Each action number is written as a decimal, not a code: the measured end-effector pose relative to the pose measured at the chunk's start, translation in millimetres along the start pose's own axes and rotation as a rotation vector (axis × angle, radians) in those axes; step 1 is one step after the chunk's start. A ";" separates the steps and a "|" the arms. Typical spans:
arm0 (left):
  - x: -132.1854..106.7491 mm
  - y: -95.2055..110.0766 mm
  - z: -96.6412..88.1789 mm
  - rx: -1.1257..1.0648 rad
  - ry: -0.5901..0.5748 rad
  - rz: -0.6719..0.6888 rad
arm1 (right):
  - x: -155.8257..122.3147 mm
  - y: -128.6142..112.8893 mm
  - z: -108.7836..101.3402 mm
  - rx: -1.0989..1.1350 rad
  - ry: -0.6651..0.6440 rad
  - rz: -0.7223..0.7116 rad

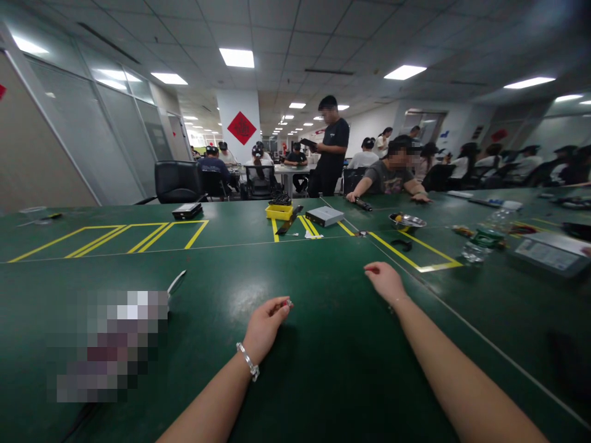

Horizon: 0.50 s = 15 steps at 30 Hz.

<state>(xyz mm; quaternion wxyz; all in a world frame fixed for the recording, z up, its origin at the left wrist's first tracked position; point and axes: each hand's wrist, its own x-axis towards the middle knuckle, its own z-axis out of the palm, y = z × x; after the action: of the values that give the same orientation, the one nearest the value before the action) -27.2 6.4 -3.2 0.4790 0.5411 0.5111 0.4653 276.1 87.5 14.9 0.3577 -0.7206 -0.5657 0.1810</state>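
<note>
My left hand (266,325), with a silvery bracelet (248,362) at the wrist, is closed above the green table (207,400). Between its thumb and fingertips it pinches a small red and silvery piece (289,303), too small to name. Farther right and a little farther away, my right hand (386,284) has its fingers curled together, and whatever they may hold is hidden. The hands are apart. A curved black piece (401,245) lies beyond my right hand.
Left of my arms lies a blurred-out object with a cable (176,281). Farther back are a black box (187,211), a yellow bin (279,212), a grey metal box (324,216) and a metal bowl (407,221). A plastic bottle (484,241) lies right. A person (392,175) sits across.
</note>
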 end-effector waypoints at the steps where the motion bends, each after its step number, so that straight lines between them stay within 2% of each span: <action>1: 1.1 -1.3 0.0 -0.025 0.007 -0.003 | -8.3 -14.6 16.4 0.070 -0.071 -0.030; 4: 5.4 -7.4 0.1 -0.071 0.035 0.030 | -41.7 -53.2 66.0 0.284 -0.308 -0.069; 7: 8.4 -12.0 0.1 -0.059 0.061 0.045 | -73.1 -78.7 100.5 0.718 -0.573 0.059; 8: 8.7 -12.5 0.0 -0.051 0.063 0.047 | -80.4 -84.2 106.6 0.874 -0.633 0.127; 10: 8.3 -12.4 -0.3 -0.015 0.066 0.064 | -89.5 -91.4 111.8 1.085 -0.664 0.243; 12: 7.1 -11.5 -0.7 0.048 0.060 0.093 | -93.0 -94.6 111.3 1.189 -0.646 0.317; 15: 5.2 -10.3 -1.0 0.124 0.046 0.119 | -94.9 -93.6 109.3 1.263 -0.645 0.346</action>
<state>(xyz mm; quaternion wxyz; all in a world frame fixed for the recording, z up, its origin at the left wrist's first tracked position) -29.0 11.9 -13.2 0.4042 0.5881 0.5167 0.4729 111.1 41.6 -5.5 0.4868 -0.3669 -0.3086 0.7302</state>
